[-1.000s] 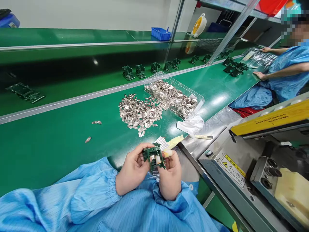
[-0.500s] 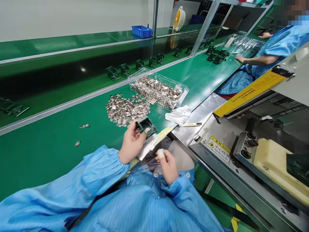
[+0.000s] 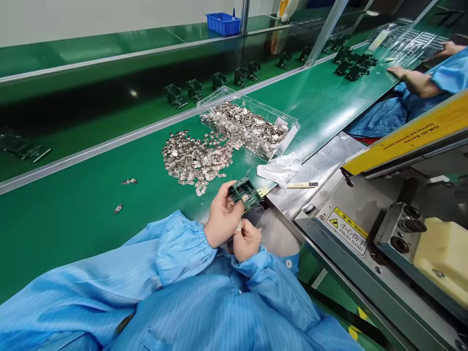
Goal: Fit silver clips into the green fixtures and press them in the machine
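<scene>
My left hand (image 3: 226,217) is closed on a dark green plastic housing (image 3: 245,193), a boxy part with an open hollow, held above the table's front edge. The thumb presses at the housing's near side. Just below it my right hand (image 3: 247,241) is closed, its fingertips pinched close to the left thumb. A bit of pale material (image 3: 239,226) shows at those fingertips; whether it is held or worn on a finger I cannot make out. A pile of small silver metal pieces (image 3: 197,158) lies on the green table beyond my hands.
Behind the pile stands a clear tray (image 3: 292,134) of similar pieces. A white cloth (image 3: 280,168) and a marker (image 3: 302,185) lie to the right, beside a machine with a warning label (image 3: 347,230). More housings (image 3: 356,63) lie near a co-worker's hand (image 3: 398,73).
My left hand has moved right with the housing. My right hand has come in beneath it. The sheet of small silver strips under the left hand is now hidden. The view has shifted.
</scene>
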`<action>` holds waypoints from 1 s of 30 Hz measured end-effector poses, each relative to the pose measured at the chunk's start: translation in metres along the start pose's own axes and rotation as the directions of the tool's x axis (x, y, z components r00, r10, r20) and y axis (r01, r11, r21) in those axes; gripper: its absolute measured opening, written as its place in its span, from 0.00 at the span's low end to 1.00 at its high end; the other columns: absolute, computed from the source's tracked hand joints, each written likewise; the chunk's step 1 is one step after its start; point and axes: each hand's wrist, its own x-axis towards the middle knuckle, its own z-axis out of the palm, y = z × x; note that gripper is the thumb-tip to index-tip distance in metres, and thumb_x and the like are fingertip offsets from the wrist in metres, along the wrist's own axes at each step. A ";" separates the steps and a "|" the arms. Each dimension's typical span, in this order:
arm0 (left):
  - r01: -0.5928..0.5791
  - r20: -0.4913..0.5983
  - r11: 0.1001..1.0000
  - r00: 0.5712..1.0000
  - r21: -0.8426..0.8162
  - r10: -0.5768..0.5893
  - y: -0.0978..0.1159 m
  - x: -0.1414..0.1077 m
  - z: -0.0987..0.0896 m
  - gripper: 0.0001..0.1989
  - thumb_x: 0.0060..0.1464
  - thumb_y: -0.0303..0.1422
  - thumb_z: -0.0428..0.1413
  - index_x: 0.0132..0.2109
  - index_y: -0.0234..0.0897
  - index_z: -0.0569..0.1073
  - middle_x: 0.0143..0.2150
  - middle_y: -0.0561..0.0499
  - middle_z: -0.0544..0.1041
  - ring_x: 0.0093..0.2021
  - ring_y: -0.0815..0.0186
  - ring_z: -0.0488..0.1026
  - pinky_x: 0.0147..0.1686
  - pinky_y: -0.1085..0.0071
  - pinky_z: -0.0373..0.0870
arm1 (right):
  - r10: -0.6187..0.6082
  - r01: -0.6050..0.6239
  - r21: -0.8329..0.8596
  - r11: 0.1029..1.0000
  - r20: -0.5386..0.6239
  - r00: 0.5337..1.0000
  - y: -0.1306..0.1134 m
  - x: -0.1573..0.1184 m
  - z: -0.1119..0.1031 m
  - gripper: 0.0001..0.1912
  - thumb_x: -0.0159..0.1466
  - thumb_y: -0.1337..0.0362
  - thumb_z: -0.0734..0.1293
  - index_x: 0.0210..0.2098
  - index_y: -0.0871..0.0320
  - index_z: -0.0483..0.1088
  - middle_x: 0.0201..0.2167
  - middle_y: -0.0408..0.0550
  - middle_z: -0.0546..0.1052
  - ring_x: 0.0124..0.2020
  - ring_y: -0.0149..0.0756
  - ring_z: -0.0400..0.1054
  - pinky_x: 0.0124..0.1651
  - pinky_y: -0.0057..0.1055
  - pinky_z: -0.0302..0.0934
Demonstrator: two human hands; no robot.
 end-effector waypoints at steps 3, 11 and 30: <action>0.020 0.008 1.000 1.000 -0.024 -0.020 0.000 0.003 0.001 0.21 0.49 0.30 0.61 0.49 0.38 0.65 0.41 0.50 0.76 0.41 0.66 0.75 0.43 0.72 0.72 | -0.100 0.105 -0.101 0.989 0.059 0.993 0.008 0.004 -0.008 0.19 0.62 0.52 0.58 0.19 0.52 0.51 0.17 0.40 0.56 0.20 0.32 0.52 0.26 0.31 0.51; 0.009 0.031 0.999 0.999 -0.039 -0.008 0.001 0.006 -0.001 0.20 0.48 0.30 0.63 0.48 0.38 0.67 0.38 0.52 0.76 0.37 0.68 0.74 0.39 0.74 0.71 | -0.175 0.263 -0.253 0.931 0.324 0.930 0.015 0.014 -0.026 0.14 0.61 0.55 0.55 0.21 0.50 0.53 0.20 0.48 0.63 0.26 0.42 0.61 0.34 0.39 0.60; 0.035 0.071 0.999 0.997 -0.018 -0.034 0.025 -0.026 -0.050 0.19 0.54 0.36 0.61 0.51 0.39 0.67 0.41 0.50 0.76 0.39 0.67 0.75 0.42 0.70 0.75 | 0.150 -0.190 0.083 0.978 0.346 0.926 -0.050 0.004 -0.085 0.07 0.66 0.60 0.63 0.37 0.56 0.69 0.27 0.45 0.81 0.28 0.38 0.77 0.35 0.32 0.71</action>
